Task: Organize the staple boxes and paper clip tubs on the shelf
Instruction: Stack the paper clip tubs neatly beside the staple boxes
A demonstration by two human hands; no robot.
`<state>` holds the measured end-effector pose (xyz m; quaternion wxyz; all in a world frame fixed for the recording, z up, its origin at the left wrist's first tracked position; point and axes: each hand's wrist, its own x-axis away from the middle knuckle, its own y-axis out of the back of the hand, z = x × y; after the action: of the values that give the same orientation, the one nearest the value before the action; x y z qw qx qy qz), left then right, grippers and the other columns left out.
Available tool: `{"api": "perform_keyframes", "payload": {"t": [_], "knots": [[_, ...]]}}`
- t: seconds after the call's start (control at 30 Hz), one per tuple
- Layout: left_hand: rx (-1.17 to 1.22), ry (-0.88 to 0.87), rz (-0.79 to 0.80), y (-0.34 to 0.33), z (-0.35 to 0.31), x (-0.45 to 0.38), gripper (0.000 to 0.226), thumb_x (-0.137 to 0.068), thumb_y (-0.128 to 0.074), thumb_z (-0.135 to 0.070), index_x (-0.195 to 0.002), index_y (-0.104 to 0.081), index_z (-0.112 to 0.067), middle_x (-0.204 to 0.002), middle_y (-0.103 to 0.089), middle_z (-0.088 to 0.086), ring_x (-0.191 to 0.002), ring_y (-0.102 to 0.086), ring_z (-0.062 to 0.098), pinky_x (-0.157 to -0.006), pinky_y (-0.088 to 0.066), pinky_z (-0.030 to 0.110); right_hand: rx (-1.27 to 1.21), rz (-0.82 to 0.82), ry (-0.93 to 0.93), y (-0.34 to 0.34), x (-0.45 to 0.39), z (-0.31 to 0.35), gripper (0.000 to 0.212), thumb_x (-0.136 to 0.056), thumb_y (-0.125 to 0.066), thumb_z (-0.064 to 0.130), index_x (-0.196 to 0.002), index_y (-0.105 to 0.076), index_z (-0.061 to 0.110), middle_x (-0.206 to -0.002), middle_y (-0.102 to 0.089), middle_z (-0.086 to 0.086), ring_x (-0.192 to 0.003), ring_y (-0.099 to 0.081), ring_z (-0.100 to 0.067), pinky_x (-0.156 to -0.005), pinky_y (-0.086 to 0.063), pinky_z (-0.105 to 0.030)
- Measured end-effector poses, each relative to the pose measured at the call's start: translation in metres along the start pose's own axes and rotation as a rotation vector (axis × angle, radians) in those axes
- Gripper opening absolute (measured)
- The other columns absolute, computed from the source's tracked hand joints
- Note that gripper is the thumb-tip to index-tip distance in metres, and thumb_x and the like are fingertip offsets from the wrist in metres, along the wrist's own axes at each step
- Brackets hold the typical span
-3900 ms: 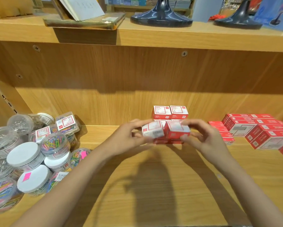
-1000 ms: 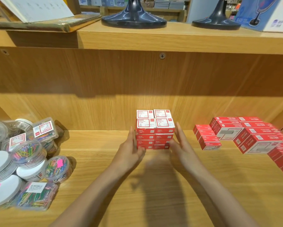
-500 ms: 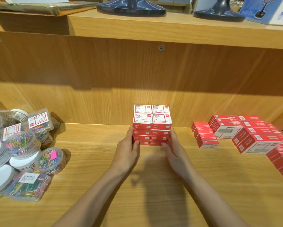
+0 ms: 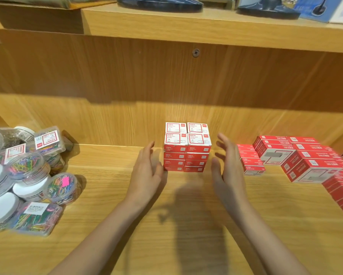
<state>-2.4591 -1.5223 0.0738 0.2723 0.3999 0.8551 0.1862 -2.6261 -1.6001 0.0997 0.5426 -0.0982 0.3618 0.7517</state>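
Observation:
A neat block of small red-and-white boxes (image 4: 187,149) stands stacked against the back panel at the middle of the shelf. My left hand (image 4: 147,171) hovers just left of the block with straight fingers, a small gap between them. My right hand (image 4: 227,167) is held flat to the block's right, also apart from it. Neither hand holds anything. Larger red staple boxes (image 4: 309,165) lie in loose stacks at the right. Clear paper clip tubs (image 4: 29,169) with coloured clips and white lids are heaped at the left.
The wooden shelf board (image 4: 186,225) runs wide between the tubs and the staple boxes. An upper shelf (image 4: 206,26) overhangs, carrying dark lamp bases (image 4: 160,3) and a blue carton (image 4: 317,8). A short stack of red boxes (image 4: 250,159) sits right of my right hand.
Both hands pressed the sides of the red-and-white block half a second ago; now they have drawn away from it, left and right, with fingers spread. The block stays put.

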Motion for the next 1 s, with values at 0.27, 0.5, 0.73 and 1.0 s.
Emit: {"api": "perform_keyframes", "payload": {"t": [0.27,0.5,0.73,1.0], "knots": [[-0.154,-0.133,-0.223,0.093,0.017,0.008,0.040,-0.081,-0.041,-0.006,-0.119,-0.049,-0.011,-0.111,-0.050,0.001,-0.107,-0.048,0.018,-0.092,-0.031,0.018,-0.013,0.119,0.276,-0.063,-0.015,0.057,0.037,-0.088,-0.042,0.002,-0.125,-0.045,0.001,-0.121,-0.050,-0.012,-0.113,-0.044,-0.015,-0.099,-0.031,-0.016],[-0.379,-0.057,-0.264,0.191,0.062,0.035,0.040,-0.077,-0.037,-0.024,-0.109,-0.058,-0.014,-0.117,-0.053,0.004,-0.108,-0.046,0.022,-0.090,-0.030,0.028,-0.221,0.754,0.067,-0.169,0.008,0.095,0.040,-0.080,-0.057,0.018,-0.119,-0.051,0.025,-0.113,-0.048,0.013,-0.107,-0.052,-0.007,-0.086,-0.043,-0.011],[-0.581,-0.003,-0.086,0.240,0.103,0.042,0.046,-0.075,-0.039,-0.044,-0.107,-0.059,-0.018,-0.117,-0.057,0.006,-0.110,-0.040,0.022,-0.090,-0.032,0.039,-0.160,0.718,0.079,-0.221,0.026,0.112,0.038,-0.066,-0.069,0.030,-0.102,-0.059,0.024,-0.113,-0.056,0.008,-0.102,-0.052,-0.008,-0.089,-0.040,-0.023],[-0.557,-0.131,0.008,0.246,0.109,0.023,0.044,-0.071,-0.063,-0.050,-0.102,-0.057,-0.019,-0.098,-0.064,-0.001,-0.094,-0.056,0.026,-0.086,-0.026,0.032,0.046,0.381,-0.128,-0.168,0.030,0.088,0.040,-0.072,-0.077,0.021,-0.103,-0.052,0.027,-0.104,-0.050,0.006,-0.091,-0.052,-0.002,-0.074,-0.036,-0.002]]}}
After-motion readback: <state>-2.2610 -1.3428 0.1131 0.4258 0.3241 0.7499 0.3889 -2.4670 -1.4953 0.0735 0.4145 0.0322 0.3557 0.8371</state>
